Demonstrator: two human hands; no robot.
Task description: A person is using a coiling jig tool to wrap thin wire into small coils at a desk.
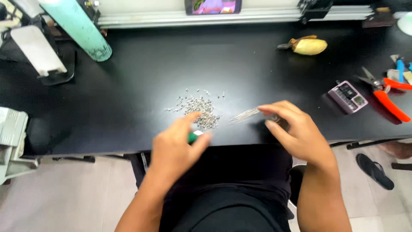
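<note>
Fingers [279,112] of the right hand [296,131] are pinched shut on a bundle of thin wires [245,114], whose free ends fan out toward the pile of small metal pieces [198,109]. Just on the near side of that pile, the left hand [174,148] is curled around a small green-and-white object [195,136] — motion blur smears it, so its kind is hard to make out, and only its tip shows past the thumb.

Both hands work at the near edge of the black table [141,68], the wrists hanging over the rim. Beyond the pile the tabletop runs open toward the far edge; to either side of the pile there is also bare surface.

The pieces in the pile are too small and crowded to count, with a few strays scattered along its far side. The wires likewise blur into one sheaf.

Well right of the pile lies one small pink box [347,96], then one pair of orange-handled cutters [384,92], with more tools cut off at the frame's edge. One yellow fruit [308,46] sits far right and back of the pile. Far left and back, one pale green cylinder [79,28] leans out of view — its top cropped.
</note>
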